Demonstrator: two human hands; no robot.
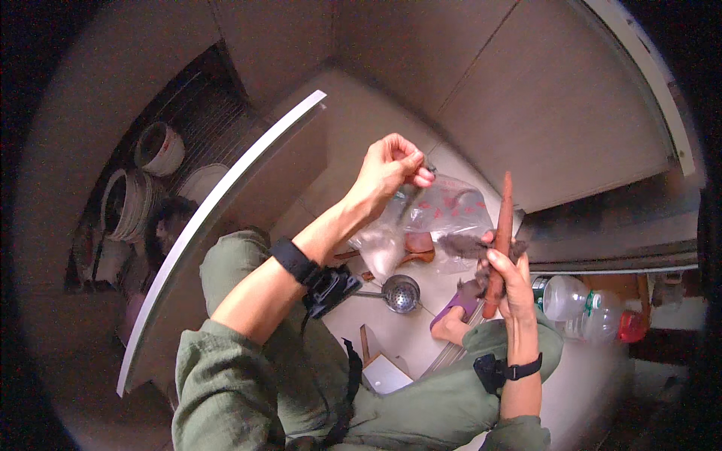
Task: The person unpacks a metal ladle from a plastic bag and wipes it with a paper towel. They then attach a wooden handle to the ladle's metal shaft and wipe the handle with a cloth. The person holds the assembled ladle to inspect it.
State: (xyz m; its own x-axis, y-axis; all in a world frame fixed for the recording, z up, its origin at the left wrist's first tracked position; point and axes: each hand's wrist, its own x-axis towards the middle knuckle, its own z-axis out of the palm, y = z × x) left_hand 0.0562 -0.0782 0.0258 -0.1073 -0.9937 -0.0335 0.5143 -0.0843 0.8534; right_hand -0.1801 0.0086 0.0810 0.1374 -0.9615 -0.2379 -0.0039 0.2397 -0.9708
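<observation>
A crumpled clear plastic bag is lying on the floor below your hands, near a perforated ladle; a white-edged panel is standing at your left. Your left hand is pinching its fingertips together on a small dark wisp, too blurred to identify. Your right hand is clasping a tapered reddish-brown stick, which is jutting above and below the grip, with grey fluff bunching around it.

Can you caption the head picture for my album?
Right hand grips tapered brown stick and grey fluff; left hand is pinched shut.
</observation>
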